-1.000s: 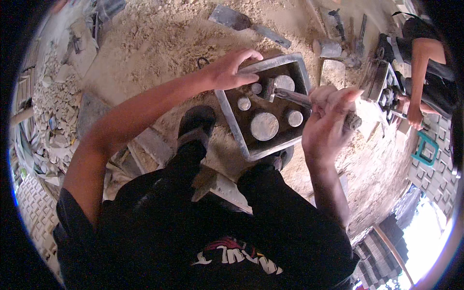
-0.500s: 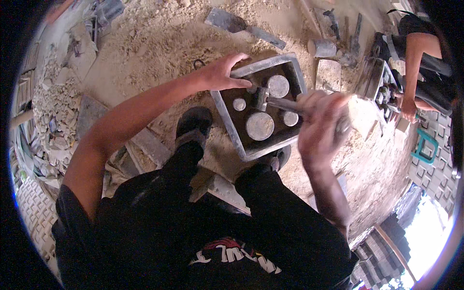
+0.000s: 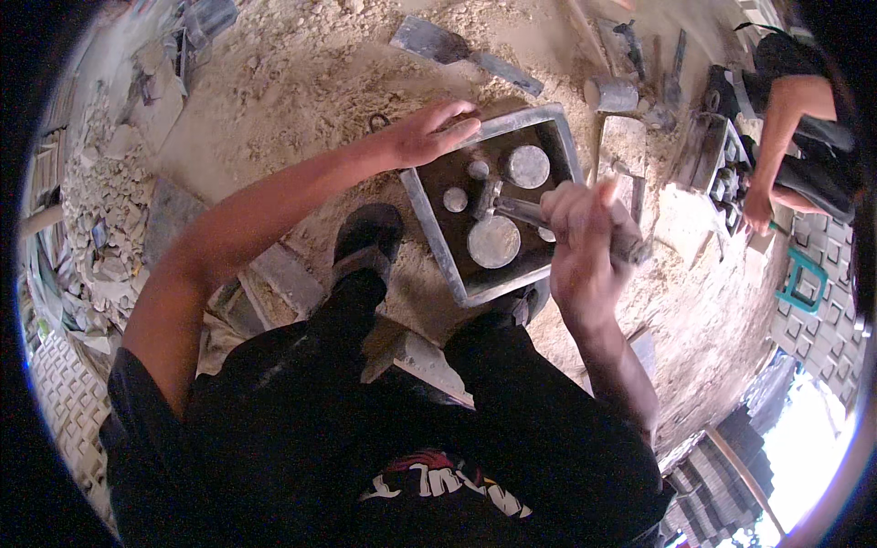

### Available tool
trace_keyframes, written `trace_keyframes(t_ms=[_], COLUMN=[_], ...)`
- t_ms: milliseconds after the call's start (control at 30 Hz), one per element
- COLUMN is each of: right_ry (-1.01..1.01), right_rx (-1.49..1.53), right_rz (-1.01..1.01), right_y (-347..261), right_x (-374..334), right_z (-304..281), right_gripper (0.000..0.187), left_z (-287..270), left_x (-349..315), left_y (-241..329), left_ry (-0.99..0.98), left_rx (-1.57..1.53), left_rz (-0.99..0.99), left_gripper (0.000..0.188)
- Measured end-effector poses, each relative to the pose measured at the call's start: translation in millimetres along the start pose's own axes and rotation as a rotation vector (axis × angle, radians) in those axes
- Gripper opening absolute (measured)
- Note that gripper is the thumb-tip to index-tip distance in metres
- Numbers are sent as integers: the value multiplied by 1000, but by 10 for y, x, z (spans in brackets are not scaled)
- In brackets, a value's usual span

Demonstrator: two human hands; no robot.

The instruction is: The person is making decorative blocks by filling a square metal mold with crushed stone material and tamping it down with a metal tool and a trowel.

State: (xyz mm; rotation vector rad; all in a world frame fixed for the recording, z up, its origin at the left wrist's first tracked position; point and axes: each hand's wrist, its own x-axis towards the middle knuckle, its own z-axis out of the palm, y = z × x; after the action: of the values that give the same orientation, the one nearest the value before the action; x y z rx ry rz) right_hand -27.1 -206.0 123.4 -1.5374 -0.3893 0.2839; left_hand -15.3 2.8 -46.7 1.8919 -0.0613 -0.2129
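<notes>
A rectangular grey moulding frame [image 3: 429, 233] lies tilted on the ground before my feet, with dark packed material inside. Several round pale discs are set in it, among them two large ones, an upper disc [image 3: 529, 167] and a lower disc [image 3: 494, 243]. My left hand [image 3: 434, 134] holds the frame's far left corner, thumb and fingers on either side of the rim. My right hand [image 3: 589, 242] is wrapped round the handle of a hammer [image 3: 521, 211]. The hammer's head is over the dark fill between the discs, close to the lower large one; whether it touches is unclear.
Loose sandy soil surrounds the frame. Ahead lie a flat trowel-like metal piece [image 3: 429, 40] and a grey cylinder [image 3: 611, 94]. Rubble [image 3: 110, 219] is heaped at left. At right another person's hand [image 3: 757, 208] works by a second box [image 3: 708, 155], near a teal handle [image 3: 804, 282].
My left thumb has drawn back from the small disc to the rim. My right hand and the hammer have shifted slightly, the hammer's head now lower and nearer the lower large disc.
</notes>
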Motion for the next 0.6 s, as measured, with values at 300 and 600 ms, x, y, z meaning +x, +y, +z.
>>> trace_keyframes(t_ms=[300,600], right_ry=[-173,-650], right_rx=[-22,-98], right_rz=[-219,-400], right_y=[11,7], right_x=[-162,284], right_z=[83,151], right_gripper=[40,24], left_z=[-18,-4], left_x=[-123,-128], left_y=[44,-161], left_ry=[99,160], left_rx=[139,84], left_rz=[254,238], left_gripper=[39,40])
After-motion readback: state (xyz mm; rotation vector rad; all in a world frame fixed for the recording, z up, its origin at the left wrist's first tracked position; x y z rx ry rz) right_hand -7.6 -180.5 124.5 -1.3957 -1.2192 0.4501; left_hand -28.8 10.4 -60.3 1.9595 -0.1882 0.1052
